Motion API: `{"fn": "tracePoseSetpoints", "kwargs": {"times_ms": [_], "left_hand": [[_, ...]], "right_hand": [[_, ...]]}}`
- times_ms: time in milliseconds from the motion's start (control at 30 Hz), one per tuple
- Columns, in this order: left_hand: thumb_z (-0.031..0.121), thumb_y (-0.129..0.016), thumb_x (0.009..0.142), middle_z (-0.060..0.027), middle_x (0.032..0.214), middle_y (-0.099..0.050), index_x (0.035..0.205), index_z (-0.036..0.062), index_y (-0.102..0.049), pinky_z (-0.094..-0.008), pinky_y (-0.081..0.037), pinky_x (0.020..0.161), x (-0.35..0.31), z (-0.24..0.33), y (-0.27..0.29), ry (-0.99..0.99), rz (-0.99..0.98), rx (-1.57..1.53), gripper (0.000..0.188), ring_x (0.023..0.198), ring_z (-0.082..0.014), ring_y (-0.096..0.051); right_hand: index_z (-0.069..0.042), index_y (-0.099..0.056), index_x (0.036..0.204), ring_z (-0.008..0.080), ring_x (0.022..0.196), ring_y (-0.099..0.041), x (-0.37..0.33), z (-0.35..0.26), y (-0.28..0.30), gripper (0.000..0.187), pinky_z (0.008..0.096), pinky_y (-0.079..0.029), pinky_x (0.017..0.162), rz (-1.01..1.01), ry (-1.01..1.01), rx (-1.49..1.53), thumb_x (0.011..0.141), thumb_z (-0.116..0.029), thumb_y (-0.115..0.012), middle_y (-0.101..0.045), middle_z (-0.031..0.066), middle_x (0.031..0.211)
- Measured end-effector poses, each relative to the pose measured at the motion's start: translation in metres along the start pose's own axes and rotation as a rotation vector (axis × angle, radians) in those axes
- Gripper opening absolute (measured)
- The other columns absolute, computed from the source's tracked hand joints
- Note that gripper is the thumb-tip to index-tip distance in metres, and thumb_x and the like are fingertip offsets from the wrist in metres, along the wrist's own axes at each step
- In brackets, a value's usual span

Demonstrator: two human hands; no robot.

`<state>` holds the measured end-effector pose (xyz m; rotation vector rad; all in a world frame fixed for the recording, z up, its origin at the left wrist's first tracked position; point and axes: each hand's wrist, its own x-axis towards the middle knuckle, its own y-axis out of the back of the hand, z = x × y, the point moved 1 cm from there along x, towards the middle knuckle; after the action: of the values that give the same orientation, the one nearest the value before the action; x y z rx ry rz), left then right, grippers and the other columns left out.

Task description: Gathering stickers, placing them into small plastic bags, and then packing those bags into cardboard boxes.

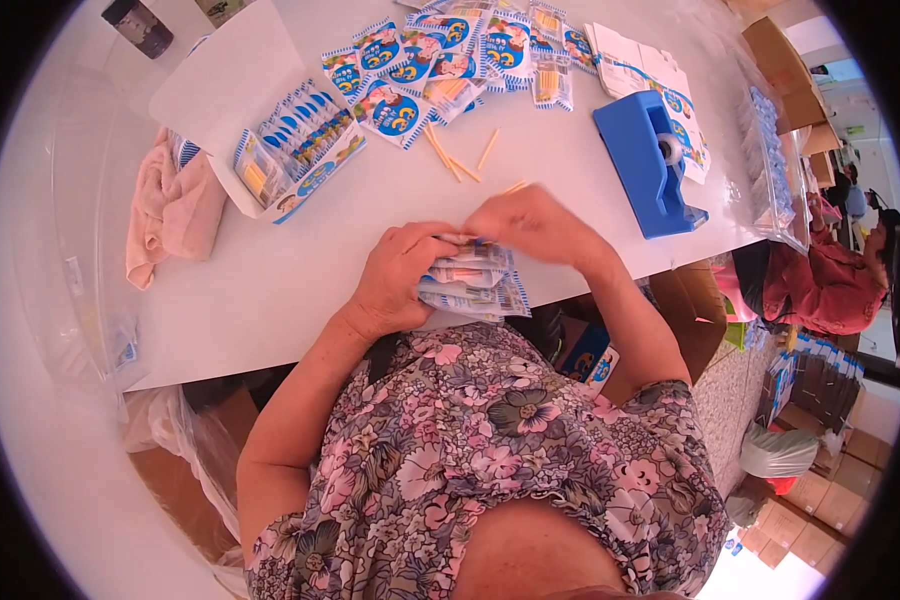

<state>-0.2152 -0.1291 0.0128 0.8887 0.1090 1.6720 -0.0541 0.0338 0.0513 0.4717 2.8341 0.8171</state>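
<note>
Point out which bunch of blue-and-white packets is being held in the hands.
The stack of packets at the table's near edge, gripped by the left hand and right hand; the other packets lie loose at the far side or stand in the box.

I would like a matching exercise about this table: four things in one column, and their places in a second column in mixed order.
Things:
1. blue plastic tape dispenser
2. pink cloth towel
3. stack of small blue-and-white packets
4. loose thin yellow sticks

Places:
A. left edge of the white table
B. held in the left hand, the right hand on top
C. right side of the table
D. bare tabletop, beyond the hands

Pairs: 1-C, 2-A, 3-B, 4-D
</note>
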Motion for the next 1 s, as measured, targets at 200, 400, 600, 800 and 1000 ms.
{"fn": "tracePoseSetpoints", "kwargs": {"times_ms": [200, 400, 600, 800, 1000], "left_hand": [[0.02, -0.08, 0.067, -0.0058, 0.116, -0.063, 0.119, 0.0127, -0.056, -0.0369, -0.04, 0.089, 0.001, 0.003, 0.002, -0.029, -0.052, 0.018, 0.058, 0.107, -0.0253, -0.06], [0.014, -0.08, 0.068, -0.009, 0.116, -0.063, 0.117, 0.009, -0.056, -0.0393, -0.042, 0.093, 0.0, 0.006, 0.003, 0.141, -0.062, -0.064, 0.055, 0.108, -0.0274, -0.06], [0.016, -0.076, 0.066, -0.0059, 0.115, -0.06, 0.119, 0.0107, -0.055, -0.037, -0.039, 0.09, -0.002, -0.005, 0.0, -0.004, -0.076, 0.024, 0.057, 0.107, -0.0241, -0.059], [0.01, -0.074, 0.065, -0.0075, 0.115, -0.058, 0.116, 0.0093, -0.055, -0.0382, -0.039, 0.09, -0.003, -0.004, -0.001, 0.004, -0.076, 0.009, 0.055, 0.109, -0.0255, -0.058], [0.007, -0.074, 0.062, -0.0095, 0.119, -0.057, 0.114, 0.0086, -0.055, -0.0387, -0.04, 0.093, -0.004, -0.005, -0.001, 0.029, -0.09, -0.013, 0.055, 0.111, -0.0281, -0.056]], "right_hand": [[-0.009, -0.057, 0.135, 0.0305, 0.136, -0.045, 0.02, 0.028, -0.002, 0.042, 0.0459, -0.035, 0.113, 0.18, 0.347, -0.57, 0.095, -0.022, -0.059, -0.047, 0.0069, 0.149], [-0.016, -0.049, 0.144, 0.0262, 0.147, -0.028, 0.029, 0.048, -0.004, 0.051, 0.0499, -0.016, 0.121, 0.012, 0.308, -0.81, 0.096, -0.031, -0.056, -0.038, 0.0046, 0.156], [-0.01, -0.063, 0.124, 0.026, 0.127, -0.05, 0.048, 0.026, 0.012, 0.043, 0.0453, -0.038, 0.104, 0.351, 0.368, -0.79, 0.085, -0.028, -0.069, -0.059, 0.0059, 0.136], [-0.009, -0.069, 0.096, 0.024, 0.097, -0.058, 0.14, 0.005, -0.027, 0.025, 0.041, -0.043, 0.083, 0.423, 0.468, -0.889, 0.077, -0.024, -0.075, -0.067, 0.0012, 0.102], [-0.009, -0.068, 0.083, 0.0245, 0.087, -0.062, 0.131, 0.007, -0.011, 0.008, 0.0394, -0.044, 0.076, 0.386, 0.453, -0.941, 0.077, -0.013, -0.07, -0.068, 0.0052, 0.088]]}}
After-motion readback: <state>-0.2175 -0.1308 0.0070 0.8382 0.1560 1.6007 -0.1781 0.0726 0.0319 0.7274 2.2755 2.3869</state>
